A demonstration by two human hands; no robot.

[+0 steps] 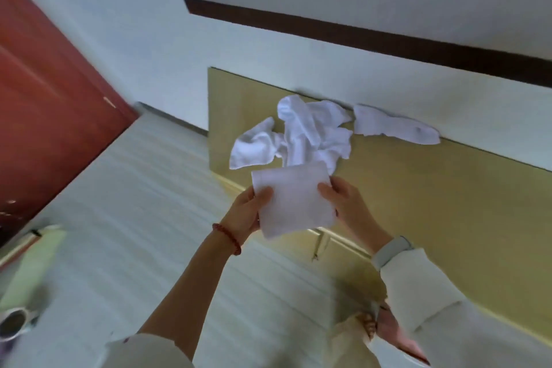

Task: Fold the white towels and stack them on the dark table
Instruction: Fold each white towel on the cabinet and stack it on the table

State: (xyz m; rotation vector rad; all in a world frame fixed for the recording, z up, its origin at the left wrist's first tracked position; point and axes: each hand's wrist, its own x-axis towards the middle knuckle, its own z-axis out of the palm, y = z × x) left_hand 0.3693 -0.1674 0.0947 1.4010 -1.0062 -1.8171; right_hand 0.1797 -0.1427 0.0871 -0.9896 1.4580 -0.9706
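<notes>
Head view: we see crumpled towel heap (301,134) plus 1 loose towel (394,127) on tan tabletop (433,188). Left hand (248,212), right hand (343,203) pinch 1 folded towel (294,203) over near edge. Mug (15,323) on floor, left.

Left wrist: red bead bracelet (227,238), sleeve pushed up. Right wrist: pale watch band (392,250), cream long sleeve (430,305).

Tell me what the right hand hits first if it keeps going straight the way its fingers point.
The right hand points up-left, so it would likely meet the crumpled towels on the table, just beyond the folded towel it holds. Depth is unclear.
</notes>
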